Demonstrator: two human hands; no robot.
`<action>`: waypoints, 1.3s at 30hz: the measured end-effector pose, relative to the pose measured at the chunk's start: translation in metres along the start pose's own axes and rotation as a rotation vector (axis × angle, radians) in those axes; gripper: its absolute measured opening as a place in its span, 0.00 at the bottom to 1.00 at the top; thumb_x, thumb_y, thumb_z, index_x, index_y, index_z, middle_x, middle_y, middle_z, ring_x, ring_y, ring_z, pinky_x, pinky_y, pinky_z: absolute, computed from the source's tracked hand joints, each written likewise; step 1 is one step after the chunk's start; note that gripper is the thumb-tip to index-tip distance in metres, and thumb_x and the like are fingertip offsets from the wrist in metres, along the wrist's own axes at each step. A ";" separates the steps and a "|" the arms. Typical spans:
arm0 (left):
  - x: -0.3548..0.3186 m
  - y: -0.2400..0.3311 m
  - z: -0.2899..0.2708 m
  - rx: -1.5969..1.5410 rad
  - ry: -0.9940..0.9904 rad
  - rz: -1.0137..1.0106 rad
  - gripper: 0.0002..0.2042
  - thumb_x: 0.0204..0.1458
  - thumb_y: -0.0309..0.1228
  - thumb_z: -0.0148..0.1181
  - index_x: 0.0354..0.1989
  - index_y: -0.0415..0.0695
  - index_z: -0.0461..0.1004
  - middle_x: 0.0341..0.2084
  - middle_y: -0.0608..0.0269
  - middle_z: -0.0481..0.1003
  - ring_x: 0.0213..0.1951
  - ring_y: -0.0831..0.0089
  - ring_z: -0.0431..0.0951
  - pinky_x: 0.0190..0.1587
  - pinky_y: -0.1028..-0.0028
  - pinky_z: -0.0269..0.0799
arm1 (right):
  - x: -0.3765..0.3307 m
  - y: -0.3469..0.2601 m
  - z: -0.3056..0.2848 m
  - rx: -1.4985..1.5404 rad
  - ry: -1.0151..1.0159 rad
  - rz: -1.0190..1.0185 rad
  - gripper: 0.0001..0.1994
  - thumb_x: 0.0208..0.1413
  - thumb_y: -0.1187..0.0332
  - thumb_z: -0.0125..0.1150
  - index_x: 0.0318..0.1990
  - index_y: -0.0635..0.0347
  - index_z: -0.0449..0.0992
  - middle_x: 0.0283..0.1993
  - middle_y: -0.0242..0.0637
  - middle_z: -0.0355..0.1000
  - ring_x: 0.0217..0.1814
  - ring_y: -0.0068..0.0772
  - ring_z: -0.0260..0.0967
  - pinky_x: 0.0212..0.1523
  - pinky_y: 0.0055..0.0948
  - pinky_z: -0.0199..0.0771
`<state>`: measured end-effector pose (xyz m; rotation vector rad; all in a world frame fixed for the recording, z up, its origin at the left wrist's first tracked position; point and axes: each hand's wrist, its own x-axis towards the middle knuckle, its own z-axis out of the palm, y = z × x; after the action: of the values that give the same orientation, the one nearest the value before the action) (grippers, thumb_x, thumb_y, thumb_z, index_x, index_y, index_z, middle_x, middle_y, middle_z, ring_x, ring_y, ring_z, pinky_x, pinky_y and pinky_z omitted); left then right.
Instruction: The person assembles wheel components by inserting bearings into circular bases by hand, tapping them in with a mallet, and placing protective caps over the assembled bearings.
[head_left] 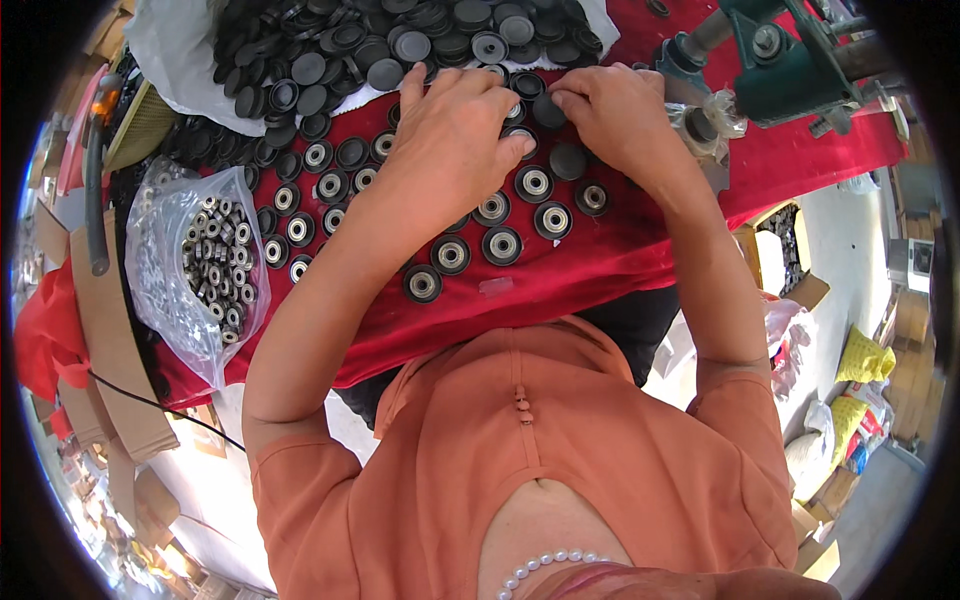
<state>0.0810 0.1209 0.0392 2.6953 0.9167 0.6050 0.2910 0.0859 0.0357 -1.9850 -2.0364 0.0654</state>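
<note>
My left hand point(450, 135) reaches over the red cloth with its fingers apart, above round black plastic wheels with metal ball bearings in their centres. Its thumb and forefinger are beside some of these wheels; what lies beneath the palm is hidden. My right hand point(618, 115) is curled, its fingertips close to a plain black disc point(549, 111); whatever is inside the fingers does not show. Another black disc point(568, 161) lies below it. Nearer me are several wheels with bearings point(502, 245). To the left, a clear plastic bag point(160, 260) holds loose bearings point(222, 250).
A large heap of black discs point(310, 68) lies on white sheeting point(165, 50) at the far side. A green metal machine point(790, 70) stands at the far right on the red cloth point(540, 285). Cardboard point(110, 330) stands at the left edge; an open box point(770, 250) is at the right.
</note>
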 end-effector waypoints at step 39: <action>-0.011 0.022 0.001 -0.085 -0.024 0.055 0.35 0.54 0.53 0.63 0.62 0.37 0.67 0.58 0.44 0.72 0.66 0.50 0.66 0.72 0.47 0.48 | -0.013 0.014 -0.014 0.145 0.261 -0.097 0.12 0.54 0.63 0.65 0.43 0.59 0.83 0.41 0.42 0.80 0.48 0.43 0.76 0.55 0.45 0.64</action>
<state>0.0852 0.0968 0.0430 2.6536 0.7951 0.6078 0.3085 0.0710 0.0437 -1.7074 -1.9002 -0.0621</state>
